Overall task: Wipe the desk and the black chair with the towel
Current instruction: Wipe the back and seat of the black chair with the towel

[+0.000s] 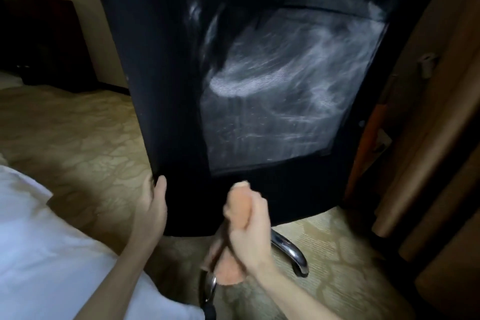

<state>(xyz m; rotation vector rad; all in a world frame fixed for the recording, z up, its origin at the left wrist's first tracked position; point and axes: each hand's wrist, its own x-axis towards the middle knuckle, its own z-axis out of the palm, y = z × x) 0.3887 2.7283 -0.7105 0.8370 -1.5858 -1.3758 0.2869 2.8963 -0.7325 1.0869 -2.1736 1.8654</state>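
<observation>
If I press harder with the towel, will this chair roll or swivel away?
Probably swivels or rolls: the black chair sits on a chrome base. The left hand gripping its edge should steady it; carpet likely slows rolling.

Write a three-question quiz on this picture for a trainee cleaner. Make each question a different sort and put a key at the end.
1. True or false: the left hand grips the lower edge of the black chair back.
2. What does the right hand hold? A: a spray bottle. B: an orange towel. C: a brush.
3. Fill the gap: the panel in the chair back is covered with white ____.

Key: 1 true; 2 B; 3 streaks.
</observation>
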